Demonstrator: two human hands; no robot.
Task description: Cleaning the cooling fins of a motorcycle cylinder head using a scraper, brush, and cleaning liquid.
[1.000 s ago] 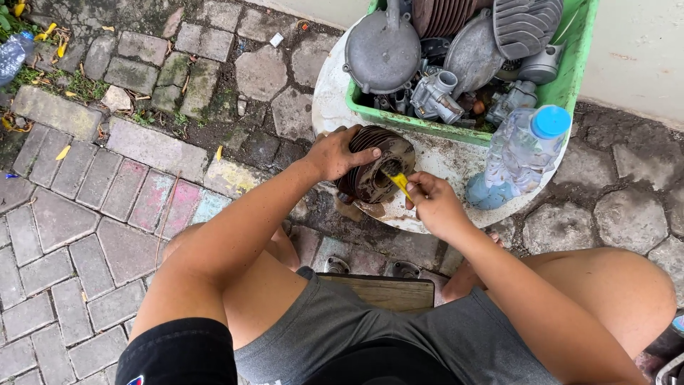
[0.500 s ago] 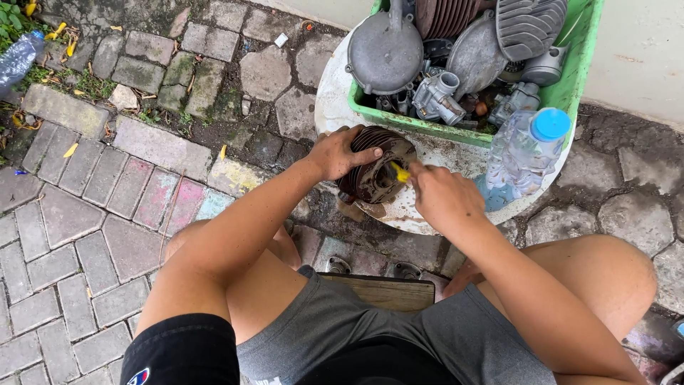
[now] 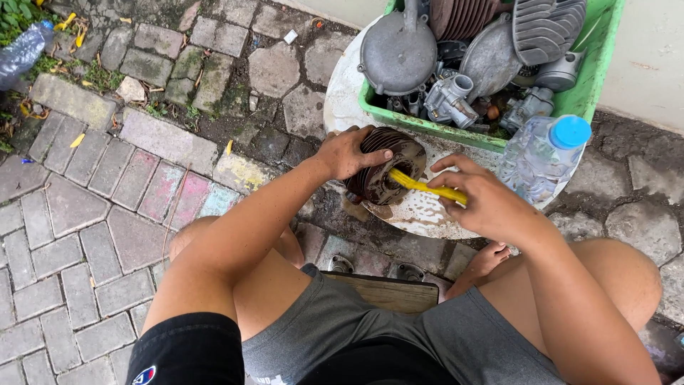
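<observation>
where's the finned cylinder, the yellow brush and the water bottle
finned cylinder [image 3: 376, 187], head view, on its dark end face
yellow brush [image 3: 425, 187], head view, middle of the handle
water bottle [image 3: 541, 153], head view, on the clear body below the blue cap

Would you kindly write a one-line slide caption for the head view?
Left hand steadies a rusty finned engine cylinder over a white basin while the right hand works a yellow brush into its bore.
</observation>
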